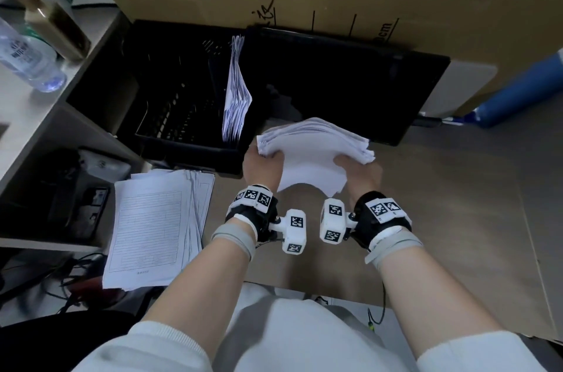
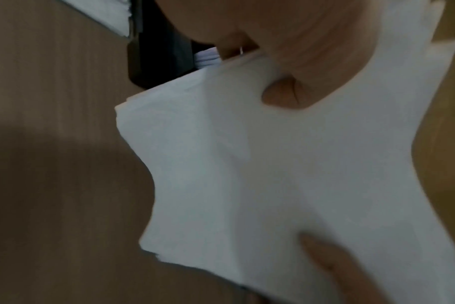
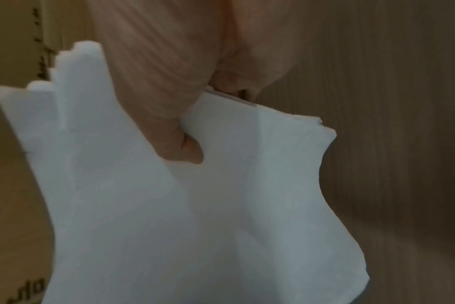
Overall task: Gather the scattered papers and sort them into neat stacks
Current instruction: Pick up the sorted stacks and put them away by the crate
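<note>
White bundle of papers (image 1: 313, 152) was held above the brown floor (image 1: 441, 204), in front of the black crates (image 1: 189, 143); left hand (image 1: 262, 165) and right hand (image 1: 361, 172) each gripped a side, thumbs on top.

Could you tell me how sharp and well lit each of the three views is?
Head view: wide-angle bending, dim, the held paper stack fairly sharp; left wrist view: motion-smeared, left hand and sheets soft; right wrist view: equally blurred around the right hand, table grain streaked.

wooden desk (image 1: 441, 204), paper stack (image 1: 152, 228), black tray (image 1: 182, 146)
</note>
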Tool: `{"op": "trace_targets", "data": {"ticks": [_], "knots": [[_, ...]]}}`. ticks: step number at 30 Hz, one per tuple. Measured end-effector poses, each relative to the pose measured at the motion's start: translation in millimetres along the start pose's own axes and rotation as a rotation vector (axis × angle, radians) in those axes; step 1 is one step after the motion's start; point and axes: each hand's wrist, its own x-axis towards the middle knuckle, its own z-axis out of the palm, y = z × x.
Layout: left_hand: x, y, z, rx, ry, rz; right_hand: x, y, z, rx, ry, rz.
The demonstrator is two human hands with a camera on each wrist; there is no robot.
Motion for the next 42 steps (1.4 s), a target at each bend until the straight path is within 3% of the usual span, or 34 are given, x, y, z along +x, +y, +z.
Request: {"op": "trace_targets", "data": {"ticks": [2, 6, 9, 15, 21, 27, 31, 34, 37, 42], "knots": [[-8.8, -12.6, -6.4, 0.036, 0.047, 0.002, -4.2, 8.4, 2.0, -0.083, -0.028, -0.005], [-15.9, -25.3, -10.5, -0.141, 0.062, -0.043, -14.6, 16.5, 6.9, -0.122, -0.085, -0.037], [-16.9, -17.5, -6.1, -0.234, 0.115, 0.015, -25.0, 10.3, 11.3, -0.070, -0.079, -0.046], [-13.4, -20.9, -8.2, -0.163, 0.249, 0.059, -19.0, 4.3, 15.2, 0.010, -0.034, -0.100], [-15.3, -23.6, -10.0, -0.187, 0.222, 0.077, -18.6, 4.4, 14.3, 0.025, -0.084, -0.183], [-14.6, -24.8, -14.1, -0.230, 0.273, 0.079, -15.1, 1.5, 17.4, -0.004, -0.046, -0.129], [-18.7, -29.1, -19.8, -0.170, 0.120, 0.141, -18.3, 3.6, 13.9, 0.003, -0.086, -0.157], [-18.2, -40.4, -27.4, -0.121, -0.011, 0.105, -18.3, 12.8, 11.3, -0.079, -0.131, -0.142], [-16.6, -50.5, -37.4, -0.069, -0.066, 0.050, -15.1, 22.7, 8.2, -0.160, -0.189, -0.124], [-9.7, -55.0, -41.1, 0.042, -0.093, -0.027, -6.1, 44.1, 5.9, -0.497, -0.321, -0.122]]}}
